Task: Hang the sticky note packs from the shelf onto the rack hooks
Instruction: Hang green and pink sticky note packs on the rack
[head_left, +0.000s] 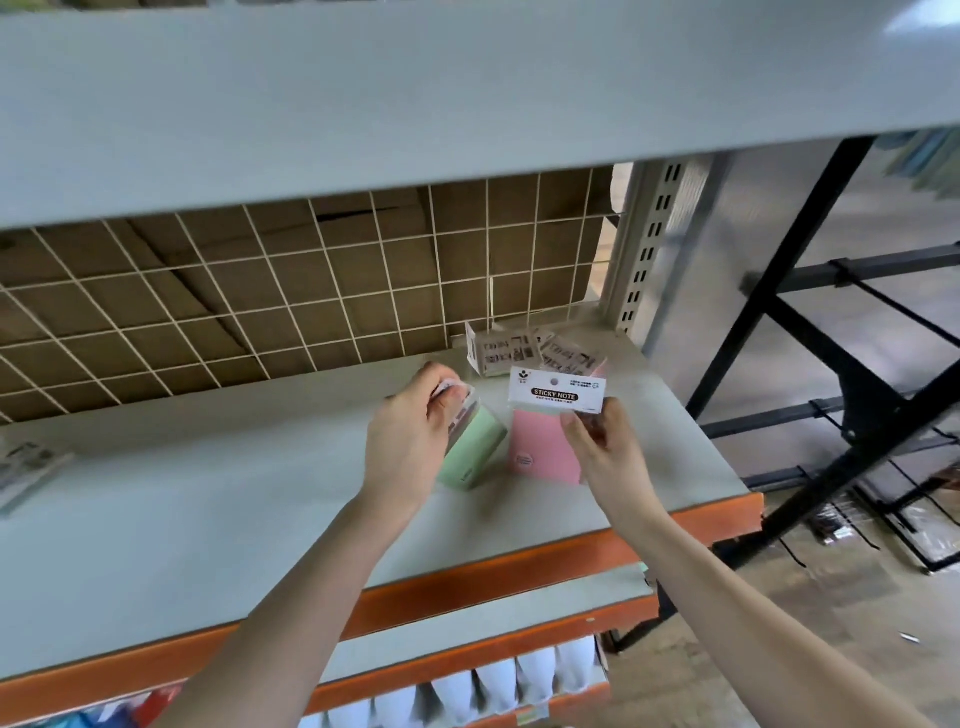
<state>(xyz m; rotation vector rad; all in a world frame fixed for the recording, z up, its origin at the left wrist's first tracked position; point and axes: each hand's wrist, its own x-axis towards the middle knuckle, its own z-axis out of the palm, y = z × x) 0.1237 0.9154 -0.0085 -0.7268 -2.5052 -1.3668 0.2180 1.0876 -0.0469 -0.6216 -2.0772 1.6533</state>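
Head view: right hand (605, 449) pinches the pink sticky note pack (545, 441) at the right edge of its white header card, so the pack hangs upright, long axis vertical, hanging hole uppermost, above the shelf (208, 519) near its right end. Left hand (410, 441) has fingers curled round the top of the green sticky note pack (470, 449), which tilts with its lower end towards the shelf's front edge. Packs counted: two in hand, two more lying printed-back up (530, 353) at the shelf's rear right corner, and one blurred pack-like thing (23, 467) at the left edge, five if that one counts. Rack hooks (914, 317), black prongs on the dark frame, stand well off to the right, so the right hand is nearer and the pink pack's hole must travel rightward.
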